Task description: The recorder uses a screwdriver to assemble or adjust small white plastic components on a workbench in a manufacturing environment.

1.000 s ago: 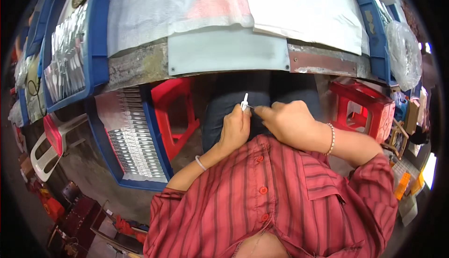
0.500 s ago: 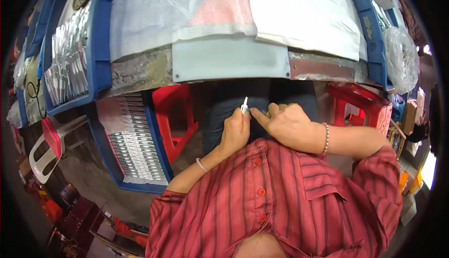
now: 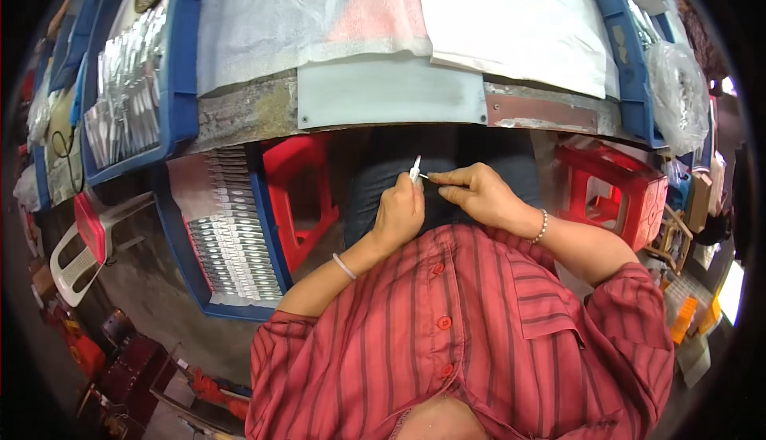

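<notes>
The person's left hand [image 3: 397, 213] has its thumb and fingers clamped on a small white piece [image 3: 415, 172], which stands up from the fist over the lap, narrow tip toward 12 o'clock. At its 3 o'clock side a thin rod [image 3: 425, 177] touches or nearly touches it; I can't tell which. The right hand [image 3: 488, 202] seems to pinch that rod between thumb and forefinger. To do this well, I'd keep the left grip firm and let only the right fingertips work, lightly.

Around the white piece, a blue crate [image 3: 271, 215] sits at 9 o'clock, near the left elbow, then a red stool [image 3: 324, 193], the table's pale edge plate [image 3: 391, 93] at 12, and another stool [image 3: 650, 210] at 3, near the right forearm; short strokes over the lap suit that gap.
</notes>
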Demonstrator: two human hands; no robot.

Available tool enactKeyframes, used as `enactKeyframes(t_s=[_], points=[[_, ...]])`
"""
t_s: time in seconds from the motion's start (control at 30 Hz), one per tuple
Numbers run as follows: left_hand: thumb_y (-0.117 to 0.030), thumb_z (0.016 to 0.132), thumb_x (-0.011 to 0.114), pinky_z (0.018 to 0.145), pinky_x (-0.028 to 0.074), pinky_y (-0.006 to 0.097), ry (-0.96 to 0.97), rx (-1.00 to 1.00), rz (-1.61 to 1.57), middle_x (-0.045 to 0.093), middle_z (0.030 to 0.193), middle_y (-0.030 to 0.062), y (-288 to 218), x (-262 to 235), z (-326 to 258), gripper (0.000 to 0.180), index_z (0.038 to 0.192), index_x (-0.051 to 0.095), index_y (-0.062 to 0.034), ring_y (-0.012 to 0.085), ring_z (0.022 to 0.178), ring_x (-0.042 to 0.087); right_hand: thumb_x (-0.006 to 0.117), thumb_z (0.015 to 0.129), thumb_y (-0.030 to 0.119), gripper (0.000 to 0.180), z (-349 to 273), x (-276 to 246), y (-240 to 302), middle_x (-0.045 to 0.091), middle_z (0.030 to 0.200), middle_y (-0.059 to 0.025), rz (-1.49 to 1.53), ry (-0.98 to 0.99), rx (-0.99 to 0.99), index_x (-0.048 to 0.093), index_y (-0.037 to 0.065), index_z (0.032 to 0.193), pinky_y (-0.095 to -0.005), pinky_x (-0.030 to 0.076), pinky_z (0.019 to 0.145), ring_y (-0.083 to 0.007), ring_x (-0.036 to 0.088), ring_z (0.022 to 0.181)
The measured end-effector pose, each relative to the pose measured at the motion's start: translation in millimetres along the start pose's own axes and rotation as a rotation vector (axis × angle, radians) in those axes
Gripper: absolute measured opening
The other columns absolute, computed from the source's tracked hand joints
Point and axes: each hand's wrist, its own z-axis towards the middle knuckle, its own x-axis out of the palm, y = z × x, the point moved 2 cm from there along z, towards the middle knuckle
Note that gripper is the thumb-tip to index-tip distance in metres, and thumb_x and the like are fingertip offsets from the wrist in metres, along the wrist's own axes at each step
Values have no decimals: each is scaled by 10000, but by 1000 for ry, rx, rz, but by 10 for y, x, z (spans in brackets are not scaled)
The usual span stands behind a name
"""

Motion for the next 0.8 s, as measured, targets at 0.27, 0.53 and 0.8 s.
enactKeyframes(t_s=[0.27,0.53,0.8], points=[[-556,990,303,374,225,194,443,-724,-1092,360,579,-40,-322,-537,-75,573,1149,541,-60,42,426,278,619,836,72,330,-480,-157,408,609,937,-145,-740,-47,-373,625,55,1166,-337,496,693,-273,606,788],[-725,890,212,398,223,199,455,-668,-950,417,649,-19,-417,-827,-278,805,1457,274,-158,58,457,279,575,763,62,341,-169,213,907,589,1008,-129,-571,107,-755,586,3,1099,-349,508,708,-270,595,819],[-679,922,253,525,409,230,418,-478,-828,583,926,53,-77,-1215,-560,783,1488,235,-139,93,597,488,606,755,133,143,251,874,1135,532,779,-92,-757,424,-1021,525,45,834,-329,491,571,-207,581,693]])
